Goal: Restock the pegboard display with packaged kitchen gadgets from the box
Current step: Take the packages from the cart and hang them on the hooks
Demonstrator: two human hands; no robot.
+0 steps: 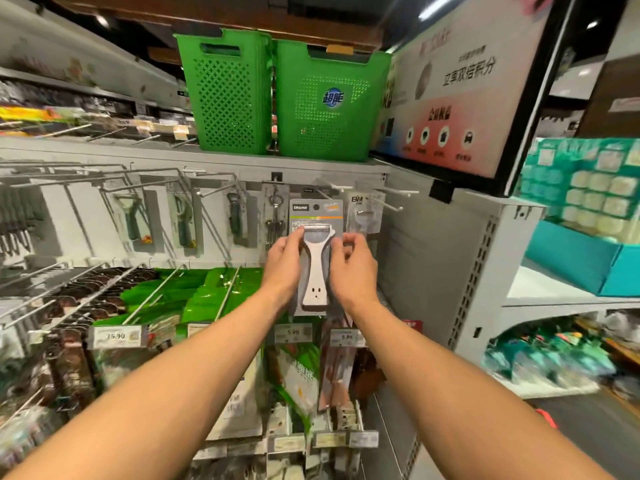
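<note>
A packaged white peeler [316, 261] on a grey card is held up in front of the grey pegboard [419, 244]. My left hand [282, 263] grips the pack's left edge and my right hand [353, 266] pinches its right edge. The card's top sits near the white hooks [332, 190] at the board's upper right, where another carded gadget [363, 213] hangs. More packaged gadgets [183, 220] hang on hooks to the left. No box is in view.
Two green plastic baskets [280, 95] stand on the shelf top above. A slanted sign [460, 84] juts out at upper right. Long hooks with green packs [194, 299] and price tags [116, 336] stick out below. Teal shelving [581, 258] is on the right.
</note>
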